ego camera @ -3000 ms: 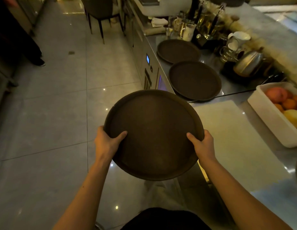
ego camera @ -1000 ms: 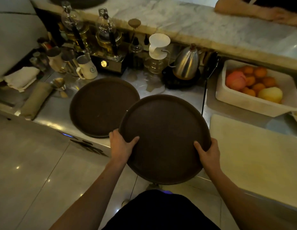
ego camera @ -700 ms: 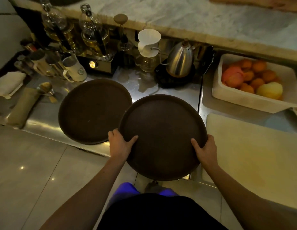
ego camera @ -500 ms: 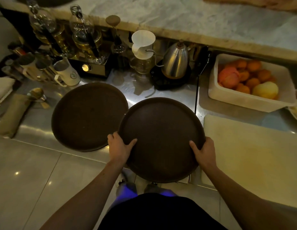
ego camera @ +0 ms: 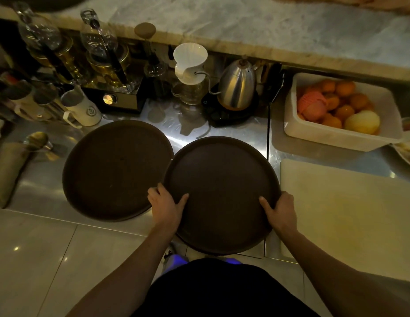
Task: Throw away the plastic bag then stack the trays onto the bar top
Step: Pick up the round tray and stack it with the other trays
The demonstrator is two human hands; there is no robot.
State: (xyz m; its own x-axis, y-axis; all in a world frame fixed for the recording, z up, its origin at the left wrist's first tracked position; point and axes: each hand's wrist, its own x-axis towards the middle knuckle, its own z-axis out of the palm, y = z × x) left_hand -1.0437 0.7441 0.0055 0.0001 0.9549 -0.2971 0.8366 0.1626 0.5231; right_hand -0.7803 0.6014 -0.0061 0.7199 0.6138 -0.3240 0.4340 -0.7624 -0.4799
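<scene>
I hold a round dark brown tray (ego camera: pixel 222 179) by its near rim with both hands. My left hand (ego camera: pixel 166 205) grips the left side and my right hand (ego camera: pixel 281 211) the right side, thumbs on top. The tray sits low over the steel counter (ego camera: pixel 46 193), overhanging its front edge; whether another tray lies under it is hidden. A second round dark tray (ego camera: pixel 112 168) lies flat on the counter just to the left, its rim touching or nearly touching mine. The marble bar top (ego camera: pixel 245 24) runs along the back, above the counter. No plastic bag is in view.
Behind the trays stand a steel kettle (ego camera: pixel 238 88), a white dripper on a glass server (ego camera: pixel 190 62), siphon brewers (ego camera: pixel 101 49) and cups (ego camera: pixel 82 108). A white tub of fruit (ego camera: pixel 336 133) and a pale cutting board (ego camera: pixel 346 213) lie right. Someone's forearm (ego camera: pixel 359 2) rests on the bar top.
I have turned from the aisle to face the counter and brought the held tray down over the right-hand tray's spot. Over the last second it barely moved.
</scene>
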